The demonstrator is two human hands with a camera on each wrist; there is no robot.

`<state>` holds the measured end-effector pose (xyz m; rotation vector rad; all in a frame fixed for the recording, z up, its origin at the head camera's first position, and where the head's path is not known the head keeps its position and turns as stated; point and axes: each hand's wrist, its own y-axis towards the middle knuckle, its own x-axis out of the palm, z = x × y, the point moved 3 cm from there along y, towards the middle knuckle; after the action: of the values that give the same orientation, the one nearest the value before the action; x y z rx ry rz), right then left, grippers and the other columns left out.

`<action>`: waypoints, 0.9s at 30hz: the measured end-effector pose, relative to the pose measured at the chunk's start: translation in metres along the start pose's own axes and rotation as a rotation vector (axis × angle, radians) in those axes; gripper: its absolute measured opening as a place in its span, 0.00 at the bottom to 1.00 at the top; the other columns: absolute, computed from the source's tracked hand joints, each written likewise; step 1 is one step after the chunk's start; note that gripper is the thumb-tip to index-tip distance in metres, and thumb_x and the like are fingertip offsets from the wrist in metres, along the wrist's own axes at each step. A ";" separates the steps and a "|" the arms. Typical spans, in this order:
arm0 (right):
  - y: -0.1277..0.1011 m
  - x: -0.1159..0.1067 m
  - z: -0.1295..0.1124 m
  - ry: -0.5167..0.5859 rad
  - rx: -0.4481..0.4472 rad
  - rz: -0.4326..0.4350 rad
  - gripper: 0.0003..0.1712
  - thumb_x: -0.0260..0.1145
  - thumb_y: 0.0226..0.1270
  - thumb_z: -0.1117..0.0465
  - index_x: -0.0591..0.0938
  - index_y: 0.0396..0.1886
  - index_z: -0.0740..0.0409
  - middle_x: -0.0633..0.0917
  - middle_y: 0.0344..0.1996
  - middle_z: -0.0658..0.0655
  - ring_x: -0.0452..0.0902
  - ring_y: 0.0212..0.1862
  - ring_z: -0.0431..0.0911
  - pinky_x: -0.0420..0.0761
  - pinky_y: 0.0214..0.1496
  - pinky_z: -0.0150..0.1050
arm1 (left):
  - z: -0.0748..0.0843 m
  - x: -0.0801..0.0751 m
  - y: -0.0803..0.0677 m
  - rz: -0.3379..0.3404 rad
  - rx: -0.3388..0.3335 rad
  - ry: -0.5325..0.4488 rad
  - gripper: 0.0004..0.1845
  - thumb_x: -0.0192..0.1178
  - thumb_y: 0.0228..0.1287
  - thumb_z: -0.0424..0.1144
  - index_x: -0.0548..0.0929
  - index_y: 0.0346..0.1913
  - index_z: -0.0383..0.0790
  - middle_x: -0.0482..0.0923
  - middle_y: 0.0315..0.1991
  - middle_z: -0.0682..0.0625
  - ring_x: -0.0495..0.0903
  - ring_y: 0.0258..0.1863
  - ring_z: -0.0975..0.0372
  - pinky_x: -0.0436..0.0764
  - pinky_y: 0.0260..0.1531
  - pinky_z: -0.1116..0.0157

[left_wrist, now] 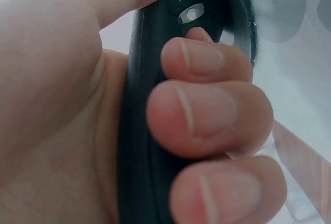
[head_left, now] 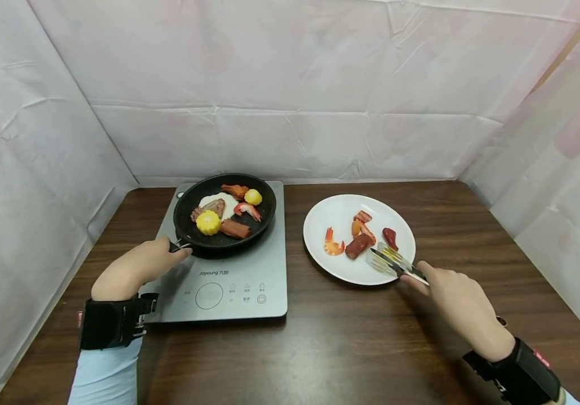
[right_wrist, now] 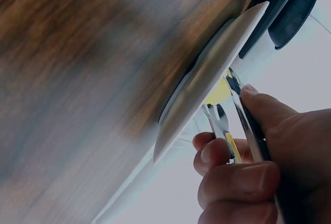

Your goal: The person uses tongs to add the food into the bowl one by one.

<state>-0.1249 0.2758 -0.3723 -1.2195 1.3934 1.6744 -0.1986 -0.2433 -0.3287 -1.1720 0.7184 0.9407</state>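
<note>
Right hand (head_left: 454, 301), fingers curled round a pair of metal tongs (head_left: 395, 262), reaches forward over the near rim of the white plate (head_left: 340, 214); the tong tips lie just ahead of the knuckles, over the plate's near right part. A small yellow piece (head_left: 390, 254) shows between the tips, though the head view does not settle whether it is gripped or merely lying under them. The right wrist view confirms the tongs (right_wrist: 243, 125) pressed between thumb and fingers, with a patch of yellow beside the plate's edge (right_wrist: 207, 79).

Beyond the tong tips lie a shrimp (head_left: 332, 243), a sausage (head_left: 359, 246), a dark red piece (head_left: 390, 238) and some smaller orange-red pieces.

Left hand (head_left: 135, 270) is clenched on the black handle (left_wrist: 150, 146) of the frying pan (head_left: 264, 216); the left wrist view shows three fingers wrapped over it. The pan sits on a grey induction cooker (head_left: 249, 287), ahead and to the right of this hand, and holds corn (head_left: 208, 223), a meat slice (head_left: 210, 207) on a white egg piece, a second shrimp (head_left: 247, 210), a sausage piece (head_left: 235, 228), a yellow ball (head_left: 253, 197) and a brown piece (head_left: 235, 190).

Judged from this layout, the step in hand is the transfer of food between pan and plate by tongs, at the plate end, with the pan steadied. The next move calls for a firm squeeze or clean release at the tips, and a steady pan on the wooden surface (head_left: 350, 349).
</note>
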 end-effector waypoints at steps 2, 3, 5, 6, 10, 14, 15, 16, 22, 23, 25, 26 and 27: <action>0.000 0.000 0.000 0.000 0.001 0.007 0.20 0.75 0.59 0.50 0.73 0.29 0.55 0.59 0.07 0.48 0.59 0.11 0.43 0.55 0.13 0.39 | 0.000 0.000 0.000 -0.003 -0.007 0.000 0.42 0.42 0.80 0.57 0.64 0.63 0.10 0.74 0.57 0.19 0.82 0.51 0.38 0.83 0.46 0.45; 0.001 0.000 0.000 -0.001 -0.001 0.011 0.20 0.75 0.59 0.50 0.73 0.29 0.55 0.59 0.07 0.48 0.58 0.11 0.43 0.55 0.13 0.39 | 0.000 0.000 0.000 -0.004 -0.009 0.001 0.42 0.42 0.80 0.57 0.64 0.63 0.10 0.74 0.57 0.19 0.82 0.51 0.37 0.82 0.46 0.45; 0.000 0.000 0.000 -0.003 -0.009 0.020 0.20 0.75 0.59 0.50 0.73 0.28 0.55 0.59 0.07 0.48 0.57 0.11 0.43 0.54 0.13 0.38 | 0.000 0.000 0.000 -0.003 -0.010 0.002 0.42 0.42 0.81 0.57 0.63 0.63 0.10 0.74 0.57 0.19 0.82 0.52 0.37 0.82 0.47 0.44; 0.000 0.000 0.000 -0.007 -0.014 0.025 0.20 0.75 0.59 0.50 0.73 0.28 0.55 0.58 0.07 0.48 0.57 0.11 0.43 0.54 0.13 0.38 | 0.000 0.000 0.000 -0.003 -0.009 0.002 0.42 0.42 0.81 0.57 0.64 0.63 0.09 0.74 0.57 0.19 0.82 0.51 0.37 0.82 0.46 0.44; 0.000 0.001 0.000 -0.017 -0.025 0.031 0.21 0.74 0.60 0.49 0.73 0.28 0.55 0.58 0.07 0.48 0.57 0.11 0.42 0.53 0.13 0.38 | 0.000 0.001 -0.001 0.000 -0.007 0.000 0.41 0.42 0.81 0.56 0.64 0.62 0.10 0.75 0.55 0.19 0.83 0.49 0.40 0.83 0.45 0.45; 0.000 0.002 0.001 -0.001 -0.007 -0.007 0.20 0.73 0.62 0.48 0.73 0.28 0.54 0.59 0.08 0.48 0.58 0.12 0.42 0.55 0.13 0.39 | 0.000 0.000 -0.002 -0.001 -0.006 -0.002 0.41 0.42 0.81 0.56 0.64 0.63 0.10 0.75 0.56 0.19 0.82 0.49 0.39 0.83 0.45 0.45; 0.000 0.002 0.000 0.004 -0.001 -0.014 0.20 0.73 0.62 0.48 0.73 0.29 0.54 0.59 0.08 0.48 0.58 0.12 0.42 0.55 0.13 0.39 | 0.000 -0.001 -0.003 -0.002 -0.006 0.000 0.41 0.42 0.81 0.56 0.64 0.63 0.10 0.75 0.56 0.19 0.82 0.50 0.38 0.83 0.45 0.45; 0.000 0.002 0.001 0.011 0.008 -0.030 0.20 0.73 0.63 0.47 0.73 0.29 0.53 0.60 0.08 0.48 0.59 0.12 0.42 0.56 0.13 0.39 | 0.001 -0.001 -0.003 -0.001 -0.004 0.000 0.41 0.42 0.81 0.56 0.64 0.63 0.10 0.74 0.57 0.19 0.82 0.51 0.38 0.83 0.46 0.45; 0.006 -0.002 -0.001 0.054 0.063 -0.124 0.19 0.69 0.68 0.44 0.76 0.33 0.53 0.65 0.08 0.49 0.67 0.13 0.46 0.62 0.13 0.43 | 0.001 -0.001 -0.003 0.000 0.003 -0.002 0.41 0.42 0.81 0.56 0.65 0.62 0.10 0.75 0.56 0.19 0.82 0.50 0.39 0.83 0.45 0.45; 0.007 -0.003 -0.002 0.060 0.066 -0.130 0.19 0.68 0.69 0.44 0.76 0.32 0.53 0.65 0.08 0.49 0.67 0.13 0.46 0.62 0.14 0.43 | 0.001 -0.001 -0.003 0.001 0.004 -0.003 0.41 0.42 0.81 0.56 0.65 0.62 0.10 0.75 0.56 0.19 0.82 0.49 0.39 0.83 0.45 0.45; 0.009 -0.004 -0.005 0.063 0.062 -0.128 0.19 0.67 0.70 0.43 0.75 0.31 0.52 0.65 0.09 0.49 0.66 0.14 0.45 0.62 0.14 0.42 | 0.001 -0.001 -0.003 0.005 0.009 0.000 0.41 0.42 0.81 0.56 0.65 0.62 0.10 0.76 0.55 0.20 0.83 0.48 0.40 0.83 0.44 0.46; 0.011 -0.005 -0.006 0.061 0.054 -0.123 0.20 0.67 0.70 0.43 0.75 0.31 0.52 0.64 0.09 0.48 0.64 0.14 0.44 0.61 0.14 0.41 | 0.001 -0.001 -0.003 0.006 0.010 0.001 0.41 0.42 0.81 0.56 0.65 0.62 0.10 0.75 0.56 0.19 0.83 0.49 0.39 0.83 0.45 0.46; 0.014 -0.006 -0.008 0.060 0.051 -0.123 0.21 0.66 0.70 0.42 0.74 0.30 0.52 0.64 0.09 0.48 0.63 0.14 0.43 0.60 0.15 0.40 | 0.001 -0.001 -0.003 0.005 0.010 0.002 0.41 0.42 0.81 0.56 0.65 0.63 0.10 0.75 0.56 0.19 0.82 0.49 0.39 0.83 0.45 0.45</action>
<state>-0.1328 0.2654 -0.3616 -1.3084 1.3598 1.5213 -0.1965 -0.2425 -0.3265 -1.1631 0.7275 0.9395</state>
